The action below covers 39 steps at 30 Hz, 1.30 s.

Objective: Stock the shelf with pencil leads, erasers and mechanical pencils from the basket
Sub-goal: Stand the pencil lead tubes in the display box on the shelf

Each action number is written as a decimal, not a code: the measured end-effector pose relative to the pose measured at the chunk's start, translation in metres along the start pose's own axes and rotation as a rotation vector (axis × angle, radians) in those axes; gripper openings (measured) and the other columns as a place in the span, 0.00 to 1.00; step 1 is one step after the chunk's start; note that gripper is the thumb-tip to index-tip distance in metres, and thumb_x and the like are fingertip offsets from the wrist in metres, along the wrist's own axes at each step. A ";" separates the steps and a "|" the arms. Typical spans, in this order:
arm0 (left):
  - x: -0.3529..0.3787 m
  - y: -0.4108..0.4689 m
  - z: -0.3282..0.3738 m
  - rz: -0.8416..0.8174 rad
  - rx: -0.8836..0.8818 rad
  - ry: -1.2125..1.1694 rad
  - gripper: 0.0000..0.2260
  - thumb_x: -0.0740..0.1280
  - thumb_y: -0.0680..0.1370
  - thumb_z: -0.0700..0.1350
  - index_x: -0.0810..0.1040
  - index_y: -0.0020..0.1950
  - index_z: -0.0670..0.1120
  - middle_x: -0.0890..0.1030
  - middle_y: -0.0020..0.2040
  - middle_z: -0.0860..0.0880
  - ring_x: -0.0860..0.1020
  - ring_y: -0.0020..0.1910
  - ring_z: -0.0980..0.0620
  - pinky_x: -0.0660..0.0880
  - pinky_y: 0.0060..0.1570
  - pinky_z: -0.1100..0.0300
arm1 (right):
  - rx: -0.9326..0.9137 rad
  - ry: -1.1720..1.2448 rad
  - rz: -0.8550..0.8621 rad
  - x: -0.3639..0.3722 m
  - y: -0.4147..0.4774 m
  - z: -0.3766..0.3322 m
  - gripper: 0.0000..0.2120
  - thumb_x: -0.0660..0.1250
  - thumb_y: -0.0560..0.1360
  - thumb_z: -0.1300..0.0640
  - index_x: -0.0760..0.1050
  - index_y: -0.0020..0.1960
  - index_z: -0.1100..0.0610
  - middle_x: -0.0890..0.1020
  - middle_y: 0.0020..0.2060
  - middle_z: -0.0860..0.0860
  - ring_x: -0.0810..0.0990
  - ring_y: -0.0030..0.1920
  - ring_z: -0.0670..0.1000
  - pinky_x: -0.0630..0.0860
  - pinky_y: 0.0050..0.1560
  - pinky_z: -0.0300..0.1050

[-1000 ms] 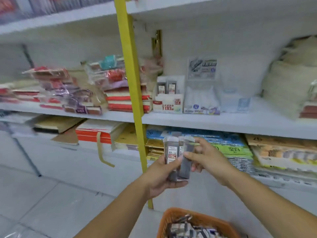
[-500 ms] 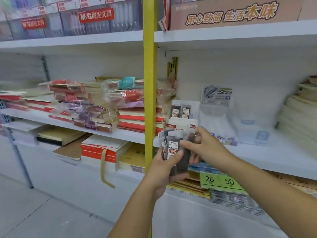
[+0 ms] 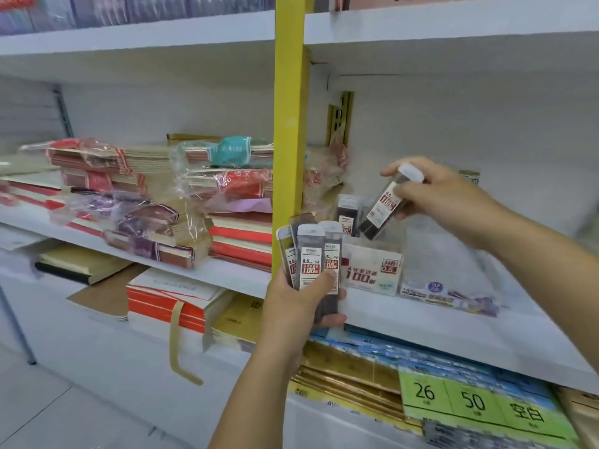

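gripping lead cases [image 3: 311, 264], both hands [image 3: 293, 306] [image 3: 444, 202]

Left of the glossy yellow metal post [image 3: 289, 131], crinkled clear plastic wraps paper notebooks [image 3: 223, 176]; right of it, lead cases [image 3: 384, 207] are smooth translucent plastic on a matt white shelf [image 3: 453, 328].

room above the display box [image 3: 372, 270] on the shelf [image 3: 453, 332]; yellow post [image 3: 288, 140] crowds left.

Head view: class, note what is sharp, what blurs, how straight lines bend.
Head view: labels on the lead cases in the left hand read clearly; the right hand, its single case and the edges smear; the shelf board slants under the wide lens.
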<state>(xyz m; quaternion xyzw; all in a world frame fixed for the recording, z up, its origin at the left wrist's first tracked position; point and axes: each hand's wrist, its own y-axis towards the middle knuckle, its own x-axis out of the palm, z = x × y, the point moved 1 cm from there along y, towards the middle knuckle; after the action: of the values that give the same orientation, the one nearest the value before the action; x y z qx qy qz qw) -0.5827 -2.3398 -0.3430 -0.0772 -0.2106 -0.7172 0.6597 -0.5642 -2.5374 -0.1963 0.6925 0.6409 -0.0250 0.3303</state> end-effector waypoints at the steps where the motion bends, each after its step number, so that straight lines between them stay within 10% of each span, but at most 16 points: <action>1: -0.001 0.002 0.003 -0.011 0.009 -0.005 0.10 0.73 0.76 0.43 0.80 0.51 0.58 0.87 0.46 0.52 0.86 0.43 0.49 0.82 0.32 0.56 | -0.034 -0.065 0.020 -0.006 0.005 -0.004 0.12 0.62 0.78 0.63 0.78 0.52 0.47 0.82 0.44 0.51 0.84 0.39 0.48 0.82 0.44 0.45; 7: -0.005 0.003 0.007 -0.054 0.016 0.020 0.12 0.72 0.76 0.41 0.78 0.56 0.54 0.87 0.47 0.53 0.86 0.44 0.49 0.82 0.34 0.56 | -0.207 -0.630 -0.035 0.001 0.025 0.002 0.13 0.66 0.76 0.61 0.77 0.57 0.48 0.80 0.52 0.48 0.79 0.51 0.50 0.75 0.53 0.48; 16: -0.015 0.001 0.012 -0.084 -0.019 0.014 0.11 0.73 0.76 0.42 0.78 0.55 0.55 0.87 0.48 0.51 0.86 0.45 0.47 0.82 0.34 0.56 | -0.173 -0.674 0.039 0.015 0.041 0.027 0.11 0.73 0.73 0.54 0.71 0.49 0.49 0.80 0.44 0.48 0.78 0.44 0.47 0.76 0.44 0.47; 23: -0.012 -0.004 0.014 -0.109 -0.059 -0.006 0.14 0.74 0.74 0.44 0.78 0.59 0.53 0.87 0.50 0.49 0.86 0.47 0.47 0.82 0.35 0.55 | -0.231 -1.075 0.038 0.018 0.038 0.031 0.14 0.65 0.78 0.50 0.78 0.63 0.51 0.74 0.52 0.54 0.70 0.58 0.55 0.72 0.56 0.52; 30: 0.003 -0.014 0.019 -0.159 -0.107 -0.029 0.15 0.74 0.74 0.46 0.79 0.59 0.50 0.87 0.50 0.47 0.86 0.48 0.45 0.82 0.36 0.55 | -0.178 -0.274 -0.143 0.030 -0.033 -0.004 0.07 0.63 0.77 0.45 0.79 0.52 0.41 0.83 0.39 0.40 0.80 0.37 0.40 0.75 0.34 0.33; 39: 0.004 -0.019 0.016 -0.164 -0.094 0.015 0.18 0.75 0.71 0.51 0.78 0.59 0.51 0.87 0.52 0.48 0.86 0.50 0.48 0.82 0.37 0.58 | 0.051 0.132 -0.037 0.019 -0.039 0.005 0.08 0.69 0.75 0.63 0.74 0.52 0.54 0.85 0.42 0.55 0.85 0.37 0.52 0.80 0.33 0.43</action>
<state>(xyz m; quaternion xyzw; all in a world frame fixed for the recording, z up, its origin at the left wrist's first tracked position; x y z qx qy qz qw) -0.6047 -2.3368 -0.3311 -0.0852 -0.1772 -0.7786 0.5959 -0.5942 -2.5247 -0.2254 0.6890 0.6731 -0.0015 0.2688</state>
